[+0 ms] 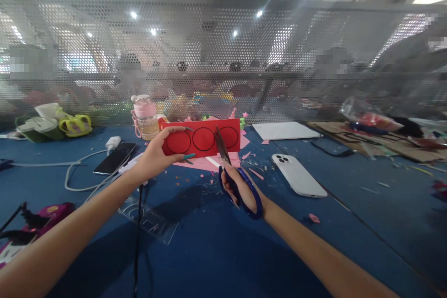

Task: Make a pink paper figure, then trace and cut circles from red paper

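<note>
My left hand (160, 151) pinches the left end of a red paper strip (215, 149), holding it raised above the table. Three black circle outlines run along the strip in a row. My right hand (237, 181) is closed around the handles of blue-handled scissors (257, 205). Their blades point up and lie at the strip between the middle and right circles. How deep the blades have cut, if at all, I cannot tell. Pink paper pieces (206, 163) lie on the table behind and below the strip.
On the blue table (195, 260) lie a clear stencil ruler (153, 221), a black phone (115, 158), a white phone (298, 177) and white paper (286, 130). A pink-lidded bottle (145, 116) stands behind my left hand. A power strip (45, 216) is at left. A perforated screen (216, 56) closes the back.
</note>
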A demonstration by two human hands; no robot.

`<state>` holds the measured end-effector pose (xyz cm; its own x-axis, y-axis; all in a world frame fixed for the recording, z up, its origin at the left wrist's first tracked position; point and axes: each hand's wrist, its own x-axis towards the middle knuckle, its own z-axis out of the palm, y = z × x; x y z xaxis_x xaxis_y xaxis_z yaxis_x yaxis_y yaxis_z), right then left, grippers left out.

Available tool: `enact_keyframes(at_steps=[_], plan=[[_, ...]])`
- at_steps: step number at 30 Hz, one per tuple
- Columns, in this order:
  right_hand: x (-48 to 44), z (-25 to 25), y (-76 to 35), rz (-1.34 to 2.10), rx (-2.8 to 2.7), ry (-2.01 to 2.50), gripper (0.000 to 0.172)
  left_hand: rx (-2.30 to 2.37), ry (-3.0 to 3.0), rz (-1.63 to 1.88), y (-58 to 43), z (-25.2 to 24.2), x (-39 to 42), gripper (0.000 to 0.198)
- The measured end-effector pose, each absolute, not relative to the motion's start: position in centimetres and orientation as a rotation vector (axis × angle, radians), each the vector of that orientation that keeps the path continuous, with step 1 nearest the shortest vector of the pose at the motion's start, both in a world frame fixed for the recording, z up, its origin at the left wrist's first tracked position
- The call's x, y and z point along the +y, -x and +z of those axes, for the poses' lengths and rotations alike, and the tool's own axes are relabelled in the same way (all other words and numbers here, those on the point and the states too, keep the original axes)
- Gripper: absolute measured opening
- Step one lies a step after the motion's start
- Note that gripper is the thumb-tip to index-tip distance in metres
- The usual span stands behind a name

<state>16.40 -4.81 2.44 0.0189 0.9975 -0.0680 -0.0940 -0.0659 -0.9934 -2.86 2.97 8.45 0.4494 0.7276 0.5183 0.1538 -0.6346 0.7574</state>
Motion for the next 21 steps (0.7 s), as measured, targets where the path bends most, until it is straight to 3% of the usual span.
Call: enact_keyframes(at_steps=[9,21], plan=[[-4.5,2.1,-16.9,1.221,-1.111,1.225,0.038,0.61,-1.82,0.956,2.6,7.6,3.0,0.054],[-4.6,1.6,-17.0,1.052,-1.137,1.295,0.045,0.656,-2.011,0.985,2.5,7.2,2.9,0.055]])
